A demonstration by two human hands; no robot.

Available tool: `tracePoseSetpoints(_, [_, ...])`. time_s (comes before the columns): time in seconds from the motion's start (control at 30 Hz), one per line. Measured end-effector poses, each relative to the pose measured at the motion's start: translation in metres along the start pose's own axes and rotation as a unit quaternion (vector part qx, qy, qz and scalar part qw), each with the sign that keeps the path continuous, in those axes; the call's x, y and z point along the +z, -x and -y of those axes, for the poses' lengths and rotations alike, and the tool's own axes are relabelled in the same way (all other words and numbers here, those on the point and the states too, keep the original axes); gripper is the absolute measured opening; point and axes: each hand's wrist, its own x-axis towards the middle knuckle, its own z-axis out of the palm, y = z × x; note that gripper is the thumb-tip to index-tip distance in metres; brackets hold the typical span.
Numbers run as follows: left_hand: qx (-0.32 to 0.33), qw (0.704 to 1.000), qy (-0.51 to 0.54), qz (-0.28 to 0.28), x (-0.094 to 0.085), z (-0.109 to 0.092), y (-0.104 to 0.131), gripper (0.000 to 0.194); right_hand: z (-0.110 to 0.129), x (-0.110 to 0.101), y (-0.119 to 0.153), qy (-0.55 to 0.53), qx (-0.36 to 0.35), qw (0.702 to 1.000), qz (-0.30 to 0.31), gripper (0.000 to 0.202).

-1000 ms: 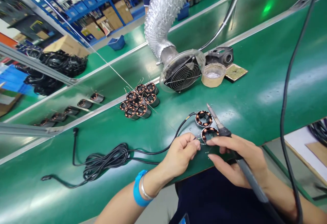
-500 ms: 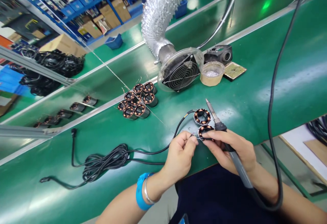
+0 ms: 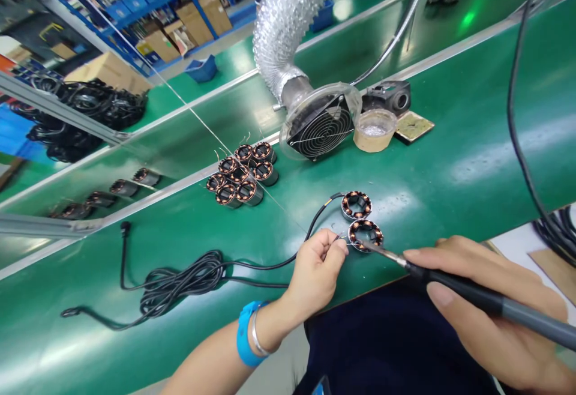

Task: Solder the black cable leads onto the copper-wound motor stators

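Note:
Two ring-shaped motor stators with copper windings lie on the green bench: a near stator [image 3: 378,239] and a far stator [image 3: 344,205], side by side. My left hand [image 3: 318,269] is closed in a pinch on thin wire ends at the left rim of the near stator. A soldering iron [image 3: 454,285] is gripped in my right hand [image 3: 499,299], its tip at the near stator's left inner side; whether it touches a wire I cannot tell. A black cable [image 3: 265,269] runs from a coil toward the far stator and my left hand.
A fume extractor [image 3: 321,128] on a silver duct [image 3: 288,23] stands behind, with a round tub [image 3: 375,141], a soldering-iron stand [image 3: 389,96] and a flat pad [image 3: 414,126] to its right. Several stators [image 3: 246,194] stand at the back. The iron's cord [image 3: 513,119] hangs at right.
My right hand has let go of the near stator and swung right, turning the soldering iron so its tip points down at that stator. My left hand keeps its pinch.

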Motion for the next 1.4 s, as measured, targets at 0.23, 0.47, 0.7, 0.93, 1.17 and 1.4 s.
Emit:
tracePoseSetpoints(0.23, [0.014,1.000,-0.001,0.005,0.000,0.001,0.001,0.033,-0.005,0.007,0.003,-0.010,0.003,1.000,0.001,0.023])
tracePoseSetpoints(0.47, [0.029,0.999,-0.012,0.007,-0.001,0.002,0.001,0.029,-0.002,0.008,0.000,-0.013,-0.010,1.000,0.009,0.022])
tracePoseSetpoints(0.7, [0.037,0.999,-0.028,0.005,0.000,0.003,0.002,0.030,0.000,0.014,0.003,-0.012,-0.039,0.999,0.016,0.027])
tracePoseSetpoints(0.93, [0.044,0.998,-0.044,0.005,0.000,0.004,0.002,0.031,0.001,0.007,0.005,0.027,-0.071,0.997,0.018,0.028])
tracePoseSetpoints(1.17, [0.041,0.998,-0.040,0.007,0.000,0.005,0.002,0.031,0.003,-0.008,-0.001,0.056,-0.081,0.994,0.047,0.030])
tracePoseSetpoints(1.4, [0.044,0.998,-0.039,0.006,-0.001,0.005,0.002,0.030,0.003,-0.005,0.001,0.053,-0.060,0.997,0.020,0.032])
